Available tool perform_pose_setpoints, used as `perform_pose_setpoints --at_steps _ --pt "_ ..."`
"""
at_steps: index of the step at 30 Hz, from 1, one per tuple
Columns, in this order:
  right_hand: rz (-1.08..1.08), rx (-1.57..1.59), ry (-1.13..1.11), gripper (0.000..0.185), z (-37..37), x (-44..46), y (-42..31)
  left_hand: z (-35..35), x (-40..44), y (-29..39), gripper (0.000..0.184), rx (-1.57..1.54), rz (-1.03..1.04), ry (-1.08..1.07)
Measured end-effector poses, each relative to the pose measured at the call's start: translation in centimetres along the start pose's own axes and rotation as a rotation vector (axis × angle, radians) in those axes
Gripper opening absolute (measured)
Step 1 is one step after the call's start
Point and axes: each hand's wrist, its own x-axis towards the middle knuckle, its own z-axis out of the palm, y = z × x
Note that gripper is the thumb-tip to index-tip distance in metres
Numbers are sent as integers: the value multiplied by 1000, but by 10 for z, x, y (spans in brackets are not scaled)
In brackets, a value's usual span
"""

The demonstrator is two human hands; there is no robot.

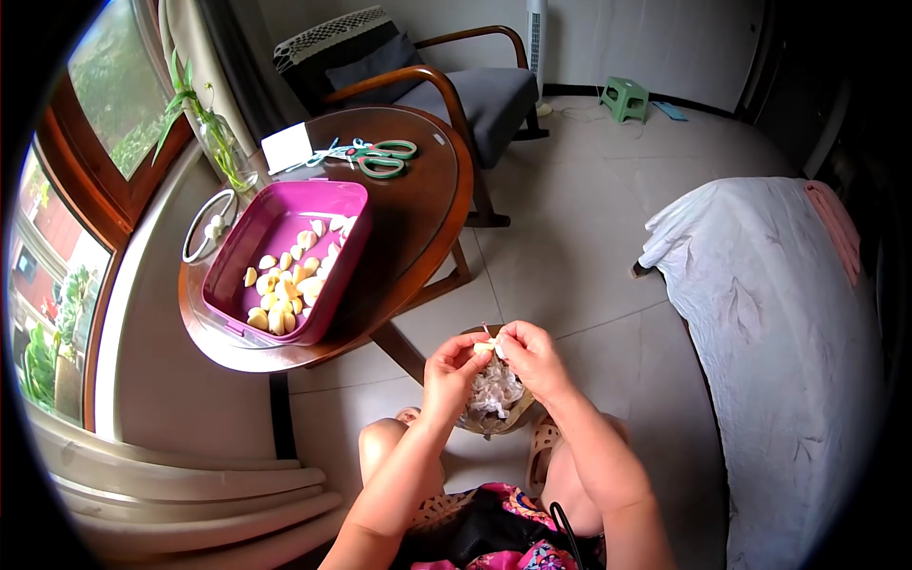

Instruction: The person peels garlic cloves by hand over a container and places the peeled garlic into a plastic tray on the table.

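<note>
My left hand (450,365) and my right hand (532,359) meet in front of me, fingertips pinched together on a small pale garlic clove (485,348). Directly beneath them is a bin (521,415) holding a heap of papery white garlic skins (494,391). To the left, a purple plastic container (255,228) stands on the round wooden table, with many peeled garlic cloves (281,293) gathered mostly in its near half. The fingers partly cover the clove, so how much skin is on it cannot be made out.
On the dark round table (418,204) lie green-handled scissors (383,159) and a white card (286,148); a glass vase (228,157) with a plant stands by the window. Behind is an armchair (475,100). A green stool (624,99) and a cloth-covered piece of furniture (760,285) are to the right.
</note>
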Motion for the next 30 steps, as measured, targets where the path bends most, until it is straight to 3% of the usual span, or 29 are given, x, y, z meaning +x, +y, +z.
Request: perform_pose_setpoints --at_steps 7,19,22,23,26,27,30 --pt "70 107 -3 14 2 -1 -6 3 -1 1 21 177 91 46" --pt "168 509 -146 10 1 -1 -10 -8 0 1 18 -259 -123 -33" --pt "-66 7 27 19 9 -4 -8 -3 2 -4 18 175 111 116" --pt "-194 -115 32 24 10 -5 -9 -3 4 -8 19 338 302 114" --pt "-308 -376 -87 23 5 -2 -2 -1 2 -11 20 574 408 101" --pt "-142 -154 -57 18 8 -3 -3 -1 0 -12 18 530 385 98" --pt "-49 27 -31 12 7 -5 -9 -1 0 -15 14 396 323 95"
